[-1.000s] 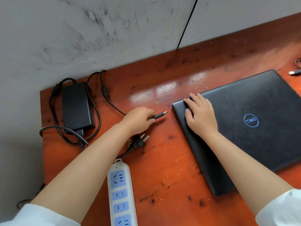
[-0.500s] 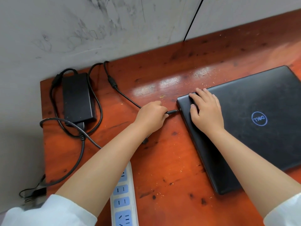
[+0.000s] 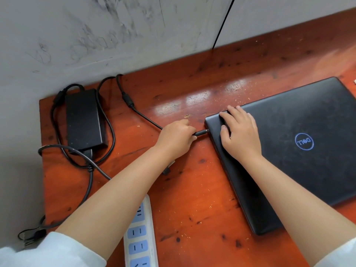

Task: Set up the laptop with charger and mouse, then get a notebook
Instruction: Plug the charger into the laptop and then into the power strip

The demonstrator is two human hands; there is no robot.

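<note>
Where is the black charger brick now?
The charger brick lies at the desk's far-left corner near the wall, ringed by its cable, left of the left hand.

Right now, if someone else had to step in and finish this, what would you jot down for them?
Left hand: pinching the charger plug, its tip at the laptop's left edge; whether it is fully seated is unclear.
Right hand: flat on the closed lid, steadying it.
Charger brick lies at the desk's left end; power strip sits under the left forearm.
Left: confirm the plug, connect the charger to the strip, open the laptop, add mouse, fetch notebook; neither is in view.
</note>
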